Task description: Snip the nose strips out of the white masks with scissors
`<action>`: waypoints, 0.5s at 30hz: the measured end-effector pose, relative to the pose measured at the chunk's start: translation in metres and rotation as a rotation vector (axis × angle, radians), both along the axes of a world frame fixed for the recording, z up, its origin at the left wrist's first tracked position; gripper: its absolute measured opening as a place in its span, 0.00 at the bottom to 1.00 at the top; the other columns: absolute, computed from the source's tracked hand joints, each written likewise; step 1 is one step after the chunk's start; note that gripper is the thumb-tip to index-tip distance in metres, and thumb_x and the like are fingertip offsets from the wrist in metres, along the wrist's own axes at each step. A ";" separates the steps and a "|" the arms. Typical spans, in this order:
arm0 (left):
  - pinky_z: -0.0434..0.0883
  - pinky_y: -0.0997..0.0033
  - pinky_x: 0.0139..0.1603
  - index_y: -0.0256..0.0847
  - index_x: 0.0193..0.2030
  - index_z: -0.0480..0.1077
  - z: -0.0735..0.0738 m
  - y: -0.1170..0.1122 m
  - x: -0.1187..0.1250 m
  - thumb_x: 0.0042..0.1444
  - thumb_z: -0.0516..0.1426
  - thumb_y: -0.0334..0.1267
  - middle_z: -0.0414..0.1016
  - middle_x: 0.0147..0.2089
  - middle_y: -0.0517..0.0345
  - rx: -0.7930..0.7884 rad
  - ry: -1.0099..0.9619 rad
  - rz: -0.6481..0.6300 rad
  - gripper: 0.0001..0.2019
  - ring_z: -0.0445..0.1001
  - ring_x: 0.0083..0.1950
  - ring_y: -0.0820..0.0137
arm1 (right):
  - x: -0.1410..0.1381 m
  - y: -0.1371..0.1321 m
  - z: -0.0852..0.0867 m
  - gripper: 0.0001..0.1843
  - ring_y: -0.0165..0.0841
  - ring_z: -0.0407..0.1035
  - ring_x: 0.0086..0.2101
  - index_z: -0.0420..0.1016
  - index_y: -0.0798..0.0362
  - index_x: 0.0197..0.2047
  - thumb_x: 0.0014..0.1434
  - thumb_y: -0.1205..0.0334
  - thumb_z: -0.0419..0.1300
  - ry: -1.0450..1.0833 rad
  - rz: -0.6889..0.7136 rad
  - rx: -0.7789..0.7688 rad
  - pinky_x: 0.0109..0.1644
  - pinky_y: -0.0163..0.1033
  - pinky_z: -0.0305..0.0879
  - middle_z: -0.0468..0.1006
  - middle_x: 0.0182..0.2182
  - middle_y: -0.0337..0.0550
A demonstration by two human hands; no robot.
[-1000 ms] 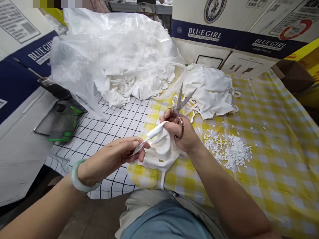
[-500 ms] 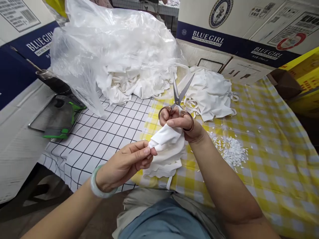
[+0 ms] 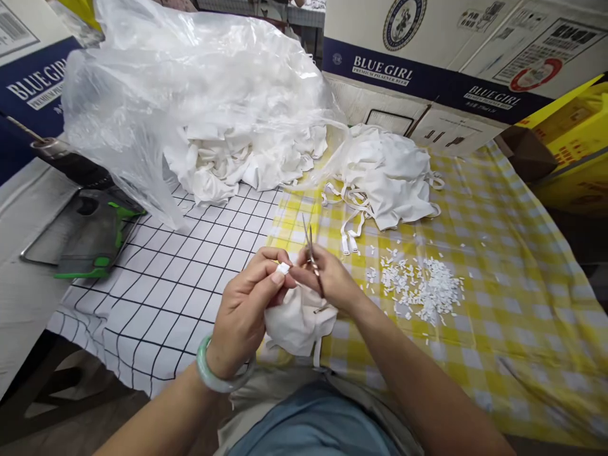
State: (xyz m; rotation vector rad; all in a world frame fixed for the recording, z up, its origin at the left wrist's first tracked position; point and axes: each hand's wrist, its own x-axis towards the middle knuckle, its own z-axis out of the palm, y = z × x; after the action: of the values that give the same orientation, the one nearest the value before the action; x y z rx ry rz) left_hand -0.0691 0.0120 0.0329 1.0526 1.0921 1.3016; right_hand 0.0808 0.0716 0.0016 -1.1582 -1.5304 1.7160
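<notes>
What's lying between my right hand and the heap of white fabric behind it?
In the head view, loose white straps trail from the heap of white fabric toward the right hand holding the metal scissors, over yellow checked tablecloth.

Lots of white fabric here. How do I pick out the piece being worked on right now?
Find the yellow checked cloth; at its near edge the white piece hangs below both hands. The left hand pinches its end tab; the right hand holds scissors beside it. Unlike the bagged heap and the loose pile farther back, it alone is in hand.
</notes>
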 end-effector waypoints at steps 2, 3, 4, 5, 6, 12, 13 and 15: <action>0.64 0.72 0.35 0.40 0.29 0.75 -0.008 -0.001 0.006 0.64 0.55 0.36 0.64 0.38 0.53 -0.026 0.005 -0.013 0.12 0.66 0.43 0.66 | 0.028 -0.007 0.009 0.20 0.36 0.64 0.37 0.67 0.50 0.35 0.52 0.45 0.67 -0.285 -0.075 0.262 0.42 0.42 0.61 0.70 0.33 0.39; 0.66 0.71 0.38 0.40 0.29 0.75 -0.012 -0.002 0.010 0.64 0.55 0.36 0.64 0.37 0.52 -0.030 0.008 -0.025 0.13 0.66 0.48 0.63 | 0.040 -0.012 0.013 0.20 0.38 0.64 0.39 0.68 0.50 0.35 0.52 0.45 0.67 -0.389 -0.071 0.379 0.45 0.43 0.60 0.71 0.35 0.41; 0.66 0.70 0.42 0.41 0.29 0.75 -0.015 -0.003 0.014 0.64 0.55 0.36 0.65 0.38 0.52 -0.030 0.010 -0.037 0.13 0.65 0.52 0.62 | 0.050 -0.017 0.017 0.20 0.40 0.63 0.41 0.69 0.51 0.34 0.51 0.44 0.68 -0.463 -0.050 0.475 0.47 0.45 0.59 0.72 0.35 0.42; 0.66 0.69 0.46 0.41 0.29 0.75 -0.017 -0.005 0.018 0.64 0.55 0.37 0.66 0.40 0.51 -0.027 0.011 -0.048 0.13 0.64 0.55 0.61 | 0.057 -0.023 0.020 0.21 0.40 0.62 0.41 0.69 0.51 0.34 0.49 0.44 0.69 -0.511 -0.021 0.550 0.47 0.45 0.58 0.73 0.34 0.43; 0.66 0.68 0.48 0.41 0.29 0.75 -0.019 -0.006 0.022 0.64 0.55 0.37 0.66 0.42 0.51 -0.019 0.014 -0.058 0.12 0.64 0.56 0.60 | 0.063 -0.029 0.022 0.22 0.40 0.62 0.40 0.69 0.51 0.32 0.48 0.43 0.70 -0.543 0.006 0.605 0.46 0.45 0.58 0.73 0.32 0.42; 0.67 0.64 0.52 0.41 0.25 0.71 -0.025 -0.010 0.037 0.62 0.55 0.37 0.67 0.43 0.49 -0.007 0.005 -0.093 0.14 0.64 0.57 0.58 | 0.072 -0.051 0.018 0.26 0.33 0.58 0.28 0.61 0.51 0.22 0.47 0.41 0.70 -0.595 0.025 0.702 0.37 0.42 0.52 0.69 0.20 0.37; 0.67 0.64 0.51 0.41 0.25 0.70 -0.025 -0.010 0.037 0.62 0.55 0.36 0.67 0.42 0.49 -0.016 -0.001 -0.102 0.14 0.64 0.56 0.57 | 0.072 -0.051 0.017 0.26 0.32 0.58 0.28 0.61 0.51 0.22 0.47 0.42 0.70 -0.593 0.022 0.700 0.36 0.41 0.52 0.69 0.20 0.36; 0.67 0.64 0.49 0.41 0.25 0.70 -0.026 -0.010 0.038 0.61 0.55 0.35 0.66 0.42 0.49 -0.024 -0.018 -0.125 0.13 0.64 0.55 0.57 | 0.073 -0.052 0.017 0.25 0.32 0.58 0.27 0.61 0.51 0.21 0.48 0.44 0.70 -0.585 0.020 0.689 0.36 0.41 0.52 0.68 0.19 0.36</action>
State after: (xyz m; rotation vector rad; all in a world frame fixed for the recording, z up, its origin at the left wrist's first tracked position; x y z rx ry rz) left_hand -0.0314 0.0018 0.0073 1.0720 1.0100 1.1930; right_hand 0.1542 0.0200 0.0187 -1.2966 -2.2297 0.7333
